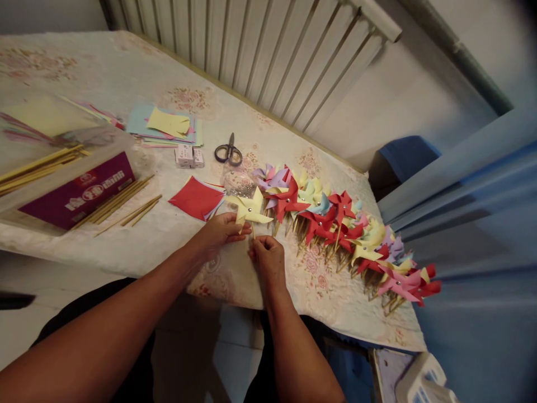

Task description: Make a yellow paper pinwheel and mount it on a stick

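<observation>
A pale yellow paper pinwheel on a thin wooden stick is held over the front part of the table. My right hand pinches the stick just below the blades. My left hand is closed at the lower left blade, its fingertips partly hidden by the paper. Close by on the left lies a stack of square papers with a red sheet on top. Behind the pinwheel is a clear bag of small metal pieces. Many finished-looking pinwheels in red, yellow, pink, purple and blue lie in a row to the right.
Black-handled scissors, small white boxes and coloured paper sheets lie further back. On the left are a plastic box with sticks and several loose sticks. A radiator stands behind the table; a blue curtain hangs right.
</observation>
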A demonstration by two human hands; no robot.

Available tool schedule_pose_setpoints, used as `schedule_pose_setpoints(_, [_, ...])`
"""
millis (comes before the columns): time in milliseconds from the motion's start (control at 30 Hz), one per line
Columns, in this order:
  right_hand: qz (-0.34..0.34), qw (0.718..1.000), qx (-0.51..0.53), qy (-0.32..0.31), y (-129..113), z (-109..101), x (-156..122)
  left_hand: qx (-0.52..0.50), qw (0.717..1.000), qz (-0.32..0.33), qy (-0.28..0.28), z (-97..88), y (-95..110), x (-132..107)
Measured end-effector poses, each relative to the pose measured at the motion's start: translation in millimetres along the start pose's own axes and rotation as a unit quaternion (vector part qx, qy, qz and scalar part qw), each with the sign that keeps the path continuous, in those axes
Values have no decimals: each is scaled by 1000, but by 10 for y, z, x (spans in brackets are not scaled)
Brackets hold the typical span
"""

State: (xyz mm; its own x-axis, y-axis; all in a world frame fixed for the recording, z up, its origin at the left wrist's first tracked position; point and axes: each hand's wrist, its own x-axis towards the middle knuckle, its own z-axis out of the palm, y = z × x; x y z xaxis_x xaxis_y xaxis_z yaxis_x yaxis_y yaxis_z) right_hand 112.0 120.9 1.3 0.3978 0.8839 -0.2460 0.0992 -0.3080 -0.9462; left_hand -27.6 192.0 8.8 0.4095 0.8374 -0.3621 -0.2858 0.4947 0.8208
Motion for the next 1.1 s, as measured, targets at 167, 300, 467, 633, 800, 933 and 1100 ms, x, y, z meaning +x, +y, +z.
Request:
schedule_pose_setpoints(167, [-11,1000,-10,0,-15,-2,-1,-12,1000,-13,9,59,23,-6])
schedule_pose_setpoints(300, [-2,1000,-8,3,-14,12,0,-17,999,-21,25,79,35,-11])
schedule_pose_setpoints(467, [-14,1000,-14,3,18,28,6,-9,999,-28,31,94,47,-19])
schedule_pose_setpoints(633, [-23,999,-22,1,55,22,16,-2,998,-38,43,123,64,-30])
schedule_pose_setpoints(800, [-24,1000,-19,0,69,25,20,-9,999,-32,34,114,53,-30])
schedule_pose_setpoints(933, [-23,1000,-12,3,61,36,22,4,999,-25,29,77,42,-25])
schedule_pose_setpoints(1100, [-26,1000,-4,1,36,42,13,13,1000,-2,16,23,26,-11])
